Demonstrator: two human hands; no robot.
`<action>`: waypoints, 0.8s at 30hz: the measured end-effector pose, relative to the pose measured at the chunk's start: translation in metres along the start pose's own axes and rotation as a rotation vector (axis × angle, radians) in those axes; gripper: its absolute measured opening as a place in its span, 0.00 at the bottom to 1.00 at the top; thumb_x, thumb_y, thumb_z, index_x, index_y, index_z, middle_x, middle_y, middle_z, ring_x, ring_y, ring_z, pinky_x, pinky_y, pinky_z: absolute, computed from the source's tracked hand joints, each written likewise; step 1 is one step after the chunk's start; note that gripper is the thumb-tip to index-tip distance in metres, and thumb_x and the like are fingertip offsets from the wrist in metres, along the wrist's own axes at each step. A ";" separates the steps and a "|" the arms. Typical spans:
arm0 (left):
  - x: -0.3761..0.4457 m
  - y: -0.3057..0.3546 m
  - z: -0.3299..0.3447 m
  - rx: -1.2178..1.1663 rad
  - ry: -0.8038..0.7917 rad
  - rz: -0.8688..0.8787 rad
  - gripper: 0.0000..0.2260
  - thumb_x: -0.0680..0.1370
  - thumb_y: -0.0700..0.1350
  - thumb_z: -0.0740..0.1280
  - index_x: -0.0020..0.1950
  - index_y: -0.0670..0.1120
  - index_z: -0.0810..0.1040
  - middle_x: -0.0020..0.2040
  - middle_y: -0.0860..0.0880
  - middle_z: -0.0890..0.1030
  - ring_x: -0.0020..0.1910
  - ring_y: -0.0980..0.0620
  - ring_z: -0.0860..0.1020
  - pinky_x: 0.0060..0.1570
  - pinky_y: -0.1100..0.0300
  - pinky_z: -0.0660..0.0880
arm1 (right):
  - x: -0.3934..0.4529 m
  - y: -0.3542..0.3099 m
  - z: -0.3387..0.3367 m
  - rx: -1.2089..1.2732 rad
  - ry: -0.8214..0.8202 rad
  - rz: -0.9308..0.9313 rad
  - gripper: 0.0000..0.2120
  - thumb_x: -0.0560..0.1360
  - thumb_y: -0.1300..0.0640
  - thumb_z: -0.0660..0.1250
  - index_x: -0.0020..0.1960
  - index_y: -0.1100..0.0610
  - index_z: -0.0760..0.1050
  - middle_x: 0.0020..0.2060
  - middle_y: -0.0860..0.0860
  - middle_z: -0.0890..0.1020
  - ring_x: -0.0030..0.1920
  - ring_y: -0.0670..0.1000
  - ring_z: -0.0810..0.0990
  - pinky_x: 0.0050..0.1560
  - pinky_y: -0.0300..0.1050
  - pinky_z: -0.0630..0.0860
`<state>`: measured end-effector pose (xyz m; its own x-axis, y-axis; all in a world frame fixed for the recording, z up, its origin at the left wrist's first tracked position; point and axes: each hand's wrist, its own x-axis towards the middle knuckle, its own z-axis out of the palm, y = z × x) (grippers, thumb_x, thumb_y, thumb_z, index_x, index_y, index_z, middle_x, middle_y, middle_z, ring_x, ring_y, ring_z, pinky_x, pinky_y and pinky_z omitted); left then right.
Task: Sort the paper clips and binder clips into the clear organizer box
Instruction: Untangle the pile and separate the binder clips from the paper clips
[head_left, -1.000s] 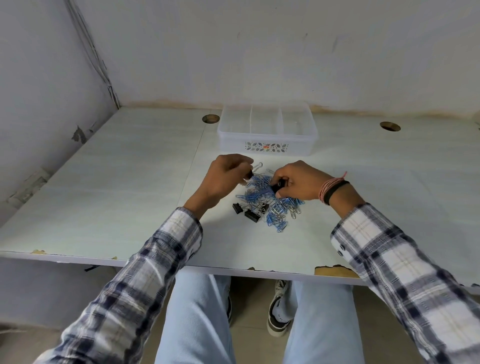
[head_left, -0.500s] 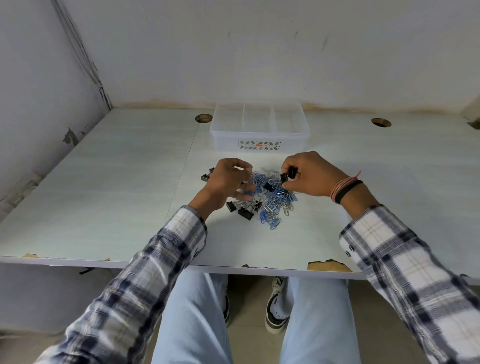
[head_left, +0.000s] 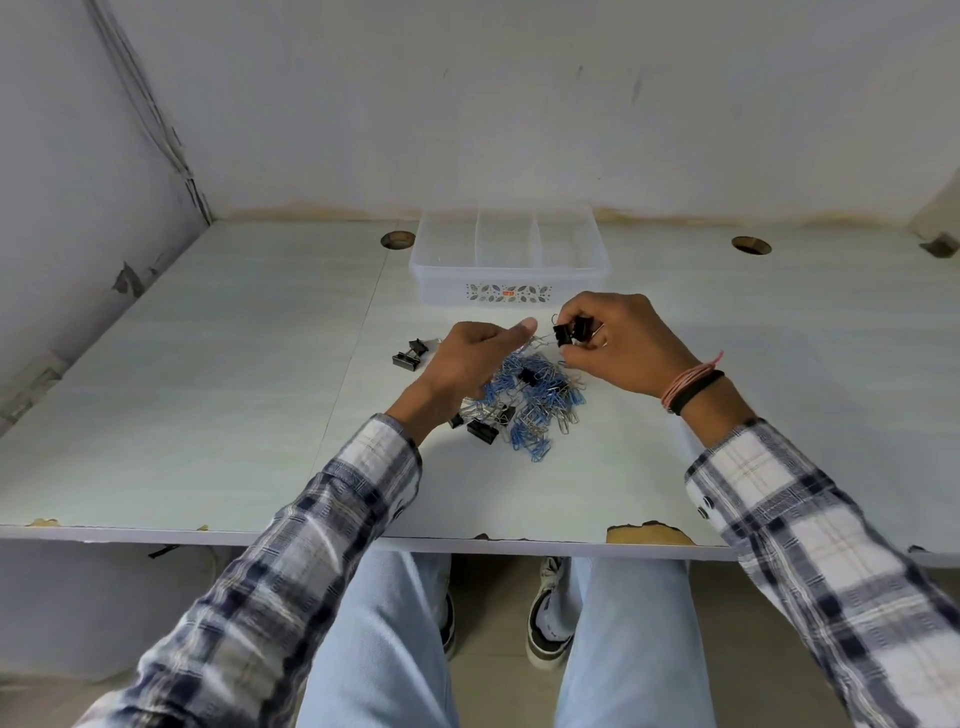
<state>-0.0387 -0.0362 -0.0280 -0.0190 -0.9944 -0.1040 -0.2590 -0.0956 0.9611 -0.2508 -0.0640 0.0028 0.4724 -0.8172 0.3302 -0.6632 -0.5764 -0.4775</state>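
Near the table's (head_left: 156, 415) front edge, mid-width, lies a tangled heap of blue paper clips (head_left: 540, 400) and black binder clips (head_left: 482, 430). Just beyond, left hand (head_left: 467, 364) hovers half-curled, grasp not discernible. Right hand (head_left: 618, 343), now lifted off the heap, pinches black binder clips (head_left: 571, 331): sorting underway. Two clips (head_left: 410, 354) set aside leftward. Clear organizer box (head_left: 447, 280) at the far edge: translucent, three compartments, seemingly empty.

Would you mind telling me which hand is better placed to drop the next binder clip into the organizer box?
The right hand, probably: it already pinches black binder clips just in front of the clear organizer box, whose compartments look empty. The left hand rests over the pile of blue paper clips.
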 end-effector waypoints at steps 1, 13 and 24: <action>-0.001 -0.001 -0.001 -0.029 -0.042 0.000 0.22 0.78 0.58 0.72 0.44 0.38 0.77 0.34 0.47 0.55 0.31 0.48 0.54 0.29 0.59 0.55 | -0.001 0.000 0.001 0.026 0.006 0.013 0.12 0.71 0.61 0.75 0.53 0.57 0.80 0.44 0.50 0.83 0.37 0.41 0.80 0.47 0.43 0.81; 0.001 0.003 -0.006 -0.113 0.137 0.031 0.08 0.78 0.41 0.71 0.51 0.37 0.86 0.20 0.58 0.69 0.20 0.59 0.64 0.26 0.66 0.62 | -0.007 0.001 0.011 0.167 -0.020 0.241 0.07 0.69 0.57 0.76 0.46 0.56 0.82 0.35 0.50 0.85 0.31 0.48 0.84 0.39 0.40 0.81; 0.013 -0.020 0.003 0.636 0.161 0.080 0.11 0.71 0.43 0.67 0.42 0.35 0.81 0.34 0.43 0.79 0.30 0.46 0.73 0.33 0.56 0.73 | -0.009 0.015 0.014 0.378 0.068 0.471 0.06 0.70 0.62 0.76 0.46 0.60 0.82 0.32 0.56 0.86 0.30 0.54 0.86 0.40 0.49 0.85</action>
<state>-0.0367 -0.0472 -0.0496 0.0702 -0.9963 0.0489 -0.7838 -0.0248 0.6206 -0.2566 -0.0647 -0.0191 0.1319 -0.9895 0.0587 -0.5340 -0.1208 -0.8368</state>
